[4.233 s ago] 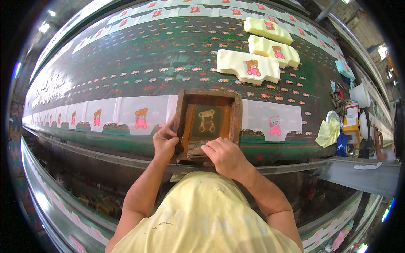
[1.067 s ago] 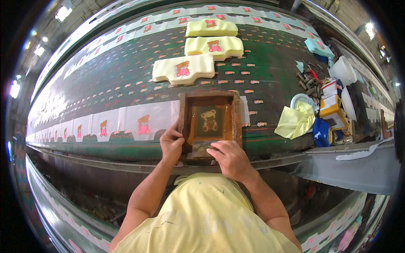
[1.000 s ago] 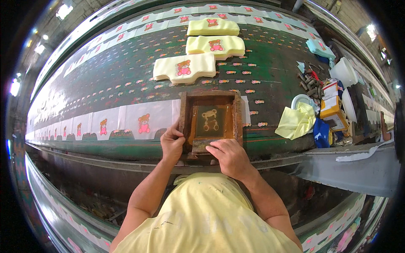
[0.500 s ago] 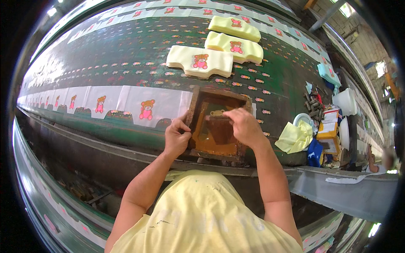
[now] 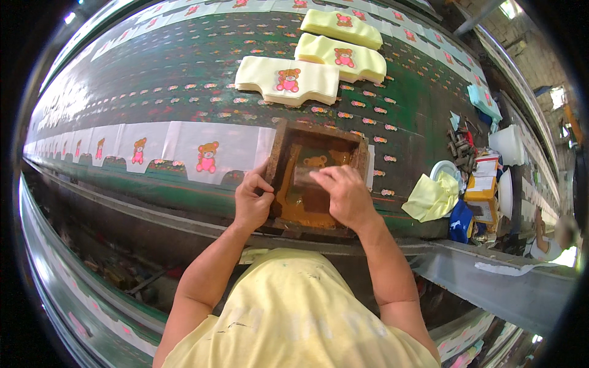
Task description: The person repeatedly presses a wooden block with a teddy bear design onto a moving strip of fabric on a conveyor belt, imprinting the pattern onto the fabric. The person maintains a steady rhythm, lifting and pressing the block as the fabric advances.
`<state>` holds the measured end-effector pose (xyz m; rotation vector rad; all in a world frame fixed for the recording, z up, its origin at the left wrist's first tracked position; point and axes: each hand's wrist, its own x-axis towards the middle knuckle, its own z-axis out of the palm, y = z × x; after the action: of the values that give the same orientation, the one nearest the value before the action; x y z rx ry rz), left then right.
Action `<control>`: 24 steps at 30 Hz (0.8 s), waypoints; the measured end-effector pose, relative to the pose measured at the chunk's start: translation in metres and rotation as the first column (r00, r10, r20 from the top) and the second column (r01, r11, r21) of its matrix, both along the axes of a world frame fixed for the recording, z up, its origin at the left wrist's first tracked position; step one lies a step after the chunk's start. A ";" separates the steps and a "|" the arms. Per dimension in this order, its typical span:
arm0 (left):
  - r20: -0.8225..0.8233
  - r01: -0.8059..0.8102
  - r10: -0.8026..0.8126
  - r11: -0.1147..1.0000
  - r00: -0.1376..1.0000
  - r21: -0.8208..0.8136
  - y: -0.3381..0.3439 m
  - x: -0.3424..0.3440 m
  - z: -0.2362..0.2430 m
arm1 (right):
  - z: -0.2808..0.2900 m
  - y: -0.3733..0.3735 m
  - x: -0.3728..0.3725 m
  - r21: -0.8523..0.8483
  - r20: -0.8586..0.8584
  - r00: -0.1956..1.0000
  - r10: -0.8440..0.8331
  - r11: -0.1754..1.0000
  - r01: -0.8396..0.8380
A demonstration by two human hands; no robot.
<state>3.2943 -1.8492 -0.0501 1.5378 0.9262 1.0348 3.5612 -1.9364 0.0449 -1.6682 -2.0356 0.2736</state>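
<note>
A wooden screen frame [image 5: 319, 131] lies on the strip of pale fabric pieces [image 5: 202, 140], which bear printed pink-and-brown teddy bears. Orange-brown ink coats its inside, and the top of a bear stencil [image 5: 315, 161] shows. My left hand [image 5: 253, 199] is closed on the frame's left side. Inside it, my right hand [image 5: 348, 197] grips a flat squeegee [image 5: 304, 178], blurred, lying across the middle of the mesh and hiding part of the stencil.
Three stacks of cream and yellow printed pieces [image 5: 288, 70] lie beyond the frame. To the right are a crumpled yellow cloth [image 5: 429, 196], white bucket [image 5: 509, 144], cardboard box [image 5: 481, 193] and metal tools [image 5: 460, 144]. Another person [image 5: 540, 242] appears at the far right, near a steel beam [image 5: 466, 276].
My right hand and the squeegee have moved up from the frame's near end into its middle, slightly lower than half a second ago. The view has shifted; my left hand keeps its grip.
</note>
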 end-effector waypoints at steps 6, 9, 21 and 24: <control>-0.024 -0.003 0.002 1.000 1.000 -0.019 0.000 0.000 0.003 | 0.003 -0.050 -0.036 -0.014 0.020 1.000 0.022 1.000 -0.022; -0.026 0.008 -0.009 1.000 1.000 -0.010 0.002 0.000 0.001 | 0.003 -0.067 -0.051 -0.004 -0.010 1.000 -0.013 1.000 0.013; 0.036 0.031 -0.028 0.997 0.999 -0.075 0.005 -0.002 -0.004 | 0.014 -0.053 -0.029 0.076 0.114 0.985 -0.128 0.990 0.120; 0.016 0.026 -0.026 1.000 1.000 0.012 0.003 -0.001 -0.001 | 0.010 -0.038 -0.018 0.060 0.339 0.917 -0.211 0.977 0.202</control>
<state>3.2935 -1.8467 -0.0514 1.5454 0.8876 1.0350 3.5427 -1.9739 0.0551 -2.0116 -2.0646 -0.1266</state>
